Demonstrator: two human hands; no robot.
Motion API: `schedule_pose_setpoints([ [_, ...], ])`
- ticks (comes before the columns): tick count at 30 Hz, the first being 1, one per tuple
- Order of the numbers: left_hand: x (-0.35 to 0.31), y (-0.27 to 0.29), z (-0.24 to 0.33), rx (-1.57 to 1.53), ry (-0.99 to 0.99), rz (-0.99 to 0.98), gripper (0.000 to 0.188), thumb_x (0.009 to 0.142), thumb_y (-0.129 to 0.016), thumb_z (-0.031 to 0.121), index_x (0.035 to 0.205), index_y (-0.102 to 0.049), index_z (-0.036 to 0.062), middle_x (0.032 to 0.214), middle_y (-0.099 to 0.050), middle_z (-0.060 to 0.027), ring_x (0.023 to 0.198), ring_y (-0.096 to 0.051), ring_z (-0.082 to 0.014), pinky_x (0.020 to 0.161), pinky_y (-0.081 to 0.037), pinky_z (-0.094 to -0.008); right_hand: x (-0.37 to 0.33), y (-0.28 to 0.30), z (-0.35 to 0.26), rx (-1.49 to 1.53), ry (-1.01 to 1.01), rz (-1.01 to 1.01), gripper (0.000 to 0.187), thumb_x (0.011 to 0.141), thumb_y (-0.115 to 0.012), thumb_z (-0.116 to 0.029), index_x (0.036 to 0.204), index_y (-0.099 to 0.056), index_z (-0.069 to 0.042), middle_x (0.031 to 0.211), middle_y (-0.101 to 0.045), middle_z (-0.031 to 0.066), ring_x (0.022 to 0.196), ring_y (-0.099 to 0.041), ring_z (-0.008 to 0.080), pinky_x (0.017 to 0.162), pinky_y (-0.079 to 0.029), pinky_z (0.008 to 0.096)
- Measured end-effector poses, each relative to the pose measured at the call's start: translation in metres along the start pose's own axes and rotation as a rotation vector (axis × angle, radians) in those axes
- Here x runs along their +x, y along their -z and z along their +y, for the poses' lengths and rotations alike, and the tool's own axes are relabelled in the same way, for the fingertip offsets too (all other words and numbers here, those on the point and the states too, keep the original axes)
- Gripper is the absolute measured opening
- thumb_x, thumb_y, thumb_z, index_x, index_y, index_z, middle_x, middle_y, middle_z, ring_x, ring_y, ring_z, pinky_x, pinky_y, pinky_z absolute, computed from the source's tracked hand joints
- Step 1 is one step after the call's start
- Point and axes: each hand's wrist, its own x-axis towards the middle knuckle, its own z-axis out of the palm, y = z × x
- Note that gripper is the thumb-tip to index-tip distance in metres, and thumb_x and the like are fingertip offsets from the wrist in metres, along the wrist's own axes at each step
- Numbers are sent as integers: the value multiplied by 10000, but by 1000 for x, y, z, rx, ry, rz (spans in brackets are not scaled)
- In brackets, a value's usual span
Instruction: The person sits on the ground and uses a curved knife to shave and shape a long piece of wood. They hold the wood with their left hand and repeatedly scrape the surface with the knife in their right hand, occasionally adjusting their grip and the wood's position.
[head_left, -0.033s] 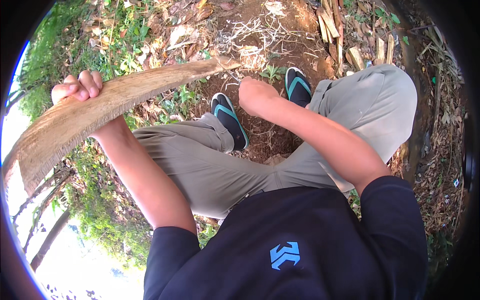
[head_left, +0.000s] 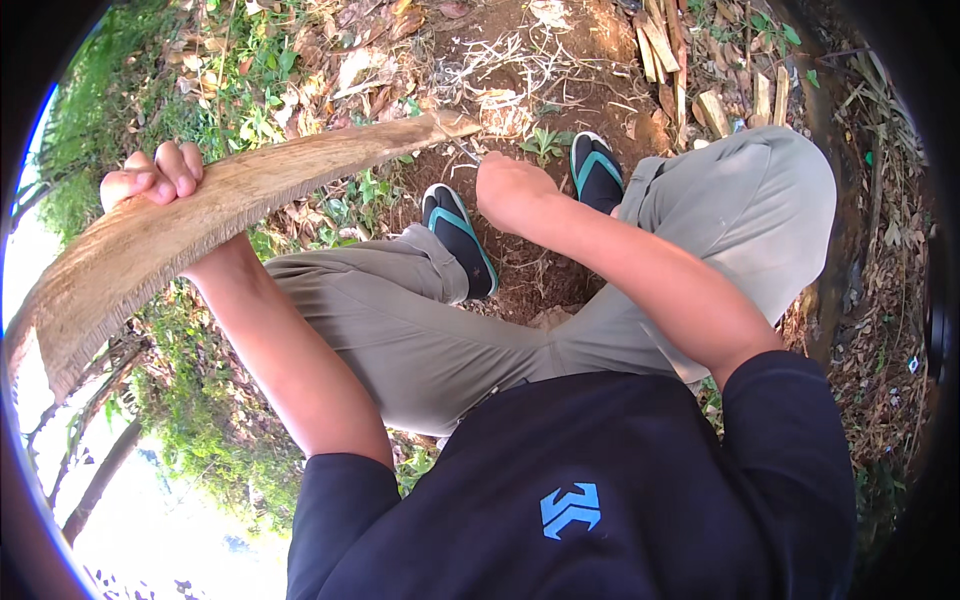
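A long, rough wooden plank [head_left: 250, 185] slants from the left rim toward the ground between my feet, its narrow end farthest from me. My left hand [head_left: 160, 180] grips it, with the fingers curled over its far edge and the wrist passing beneath. My right hand [head_left: 515, 190] is closed in a fist close to the plank's narrow tip. From that fist a thin, blade-like tool [head_left: 466, 153] pokes out toward the tip; most of it is hidden by the hand, and its exact kind does not show.
My feet in black and teal flip-flops [head_left: 455, 235] stand on bare soil beside the plank's tip. Pale shavings [head_left: 520, 65] lie just beyond. Split wood pieces [head_left: 660, 50] are at the far right. Leaf litter and green plants [head_left: 220, 400] spread on the left.
The plank's wide left end has dipped very slightly toward me. Both hands keep almost the same place and the same grip.
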Motion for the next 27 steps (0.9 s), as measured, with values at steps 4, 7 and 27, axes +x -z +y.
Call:
schedule_pose_setpoints([
  [4,2,-7,-3,7,-7,-45,225,914,-465,167,739,-571,74,633,-545,-17,542,-469,-115,507,-369,-216,0,-9,-2,14,5,55,245,825,-437,-56,1015,-515,78,951,-638,260,914,-635,372,777,-511,430],
  [7,2,-6,-3,-9,26,-36,225,915,-474,176,735,-571,82,633,-545,-16,544,-472,-117,517,-375,-214,7,-17,0,90,-80,41,268,847,-429,-64,1052,-523,80,981,-639,248,931,-637,352,782,-513,410],
  [27,3,6,0,-36,18,259,370,859,-458,278,562,-534,70,535,-522,-50,429,-434,-143,416,-336,-236,6,-28,-5,82,-66,94,341,928,-324,-158,1027,-597,21,1054,-627,198,980,-616,341,830,-504,402],
])
